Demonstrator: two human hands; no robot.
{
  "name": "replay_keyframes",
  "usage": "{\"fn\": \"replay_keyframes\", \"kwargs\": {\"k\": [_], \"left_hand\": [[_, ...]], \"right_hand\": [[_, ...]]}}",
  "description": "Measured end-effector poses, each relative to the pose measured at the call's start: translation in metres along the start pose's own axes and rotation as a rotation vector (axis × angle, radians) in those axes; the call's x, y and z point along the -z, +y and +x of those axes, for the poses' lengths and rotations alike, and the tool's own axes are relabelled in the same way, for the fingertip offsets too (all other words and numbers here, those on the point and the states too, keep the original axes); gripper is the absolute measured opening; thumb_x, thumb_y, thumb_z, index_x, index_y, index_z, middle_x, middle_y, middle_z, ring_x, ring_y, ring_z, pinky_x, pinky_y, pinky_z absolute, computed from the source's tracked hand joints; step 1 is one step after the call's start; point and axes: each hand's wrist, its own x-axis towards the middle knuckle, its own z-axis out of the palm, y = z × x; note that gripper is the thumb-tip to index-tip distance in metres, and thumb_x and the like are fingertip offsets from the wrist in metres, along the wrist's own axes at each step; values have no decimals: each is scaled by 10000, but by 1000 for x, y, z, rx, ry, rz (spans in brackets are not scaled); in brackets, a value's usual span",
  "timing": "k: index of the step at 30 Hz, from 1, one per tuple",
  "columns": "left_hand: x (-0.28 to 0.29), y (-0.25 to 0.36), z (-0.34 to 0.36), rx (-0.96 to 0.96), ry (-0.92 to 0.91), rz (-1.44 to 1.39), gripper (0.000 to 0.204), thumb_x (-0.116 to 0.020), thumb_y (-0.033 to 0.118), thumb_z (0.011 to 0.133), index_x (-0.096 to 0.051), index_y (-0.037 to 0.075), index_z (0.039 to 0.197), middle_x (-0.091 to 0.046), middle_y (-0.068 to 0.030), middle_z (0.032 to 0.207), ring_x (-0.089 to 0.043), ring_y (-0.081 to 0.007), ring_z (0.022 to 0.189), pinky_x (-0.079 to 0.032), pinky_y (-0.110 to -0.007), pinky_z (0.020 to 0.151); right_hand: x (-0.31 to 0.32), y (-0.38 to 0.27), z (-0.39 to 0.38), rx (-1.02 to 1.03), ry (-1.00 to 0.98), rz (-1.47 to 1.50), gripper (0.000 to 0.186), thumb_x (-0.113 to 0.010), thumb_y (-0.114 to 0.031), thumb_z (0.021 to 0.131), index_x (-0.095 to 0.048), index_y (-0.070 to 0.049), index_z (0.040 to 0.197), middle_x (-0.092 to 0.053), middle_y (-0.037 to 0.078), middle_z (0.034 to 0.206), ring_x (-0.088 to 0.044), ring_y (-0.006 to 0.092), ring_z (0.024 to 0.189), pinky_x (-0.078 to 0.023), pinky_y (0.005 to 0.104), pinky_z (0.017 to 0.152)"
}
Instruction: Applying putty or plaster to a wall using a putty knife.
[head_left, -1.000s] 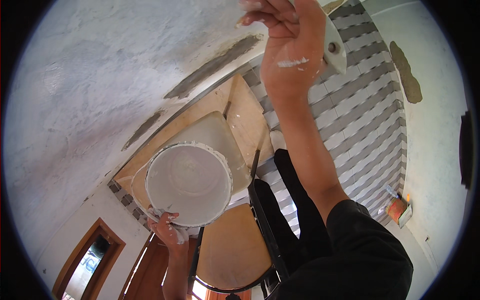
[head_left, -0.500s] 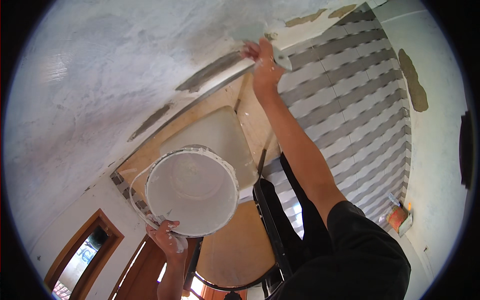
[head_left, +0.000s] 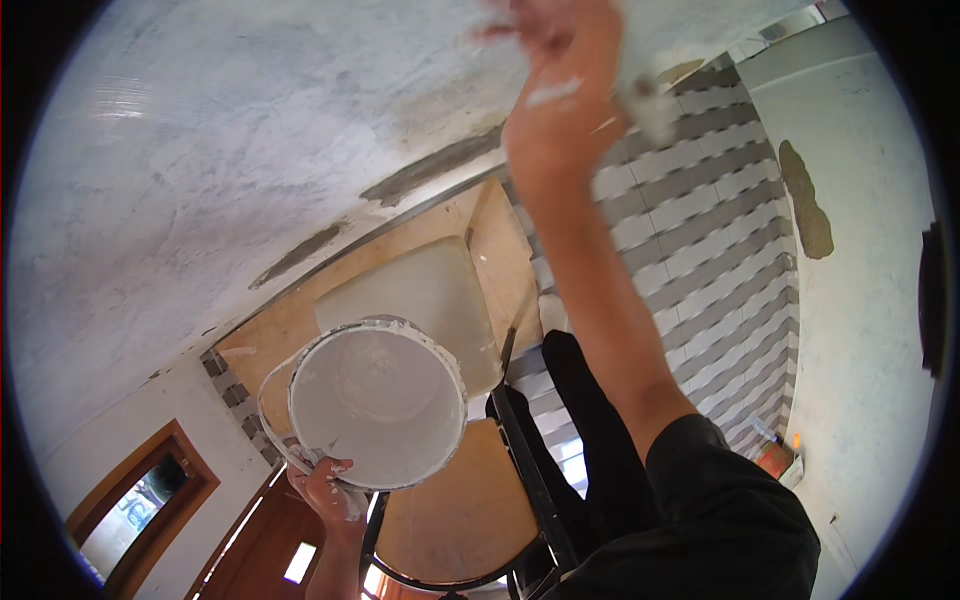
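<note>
"Where do we have the white bucket (head_left: 430, 415)?"

"In our left hand (head_left: 325, 492), mouth toward us, covering what should be the near left corner of the pale panel (head_left: 410, 290) and overlapping the far edge of the tan seat (head_left: 455, 505). Whether anything also props it from below, we can't tell."

"How should we expect it to handle?"

"Light, we'd guess, since the inside shows little beyond a pale coating. The wall looks like stiff plastic, hard to break, but the smeared rim could be slippery. We grip that rim at its lower left, beside the wire handle (head_left: 262, 402); a one-sided hold, so the far side may dip."

"And our right hand (head_left: 568, 80)?"

"Raised before the wall (head_left: 200, 200), blurred, partly cut off at the top of the view. A pale flat piece (head_left: 652, 115) shows beside the wrist, but we can't make out whether the fingers hold it. The bucket's underside is hidden too."
</note>
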Motion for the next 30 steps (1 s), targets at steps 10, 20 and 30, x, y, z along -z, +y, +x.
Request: {"fn": "replay_keyframes", "kwargs": {"k": [10, 20, 30], "left_hand": [[13, -1, 4, -16, -51, 174, 513, -513, 43, 562, -414, 19, 1065, -445, -94, 1035, -481, -214, 968, -416, -323, 849], [29, 3, -10, 88, -25, -121, 250, -511, 28, 580, -507, 4, 828, -389, -85, 1068, -454, -214, 1012, -401, -316, 862], [49, 22, -18, 69, 5, -238, 236, -509, 5, 589, -469, 35, 819, -371, -67, 1039, -448, -199, 979, -392, -314, 846]], "right_hand": [[10, 106, -139, -983, 401, 481, 298, -527, -186, 884, -555, 88, 999, -648, 183, 893, -653, 222, 691, -541, 287, 507], [-34, -7, -41, -889, 505, 448, 300, -575, -171, 844, -498, 119, 828, -591, 184, 780, -623, 233, 644, -540, 307, 587], [-47, -89, 73, -231, 141, 680, 390, -398, -279, 962, -440, 35, 1190, -594, 238, 1026, -615, 291, 855, -507, 400, 775]]}}
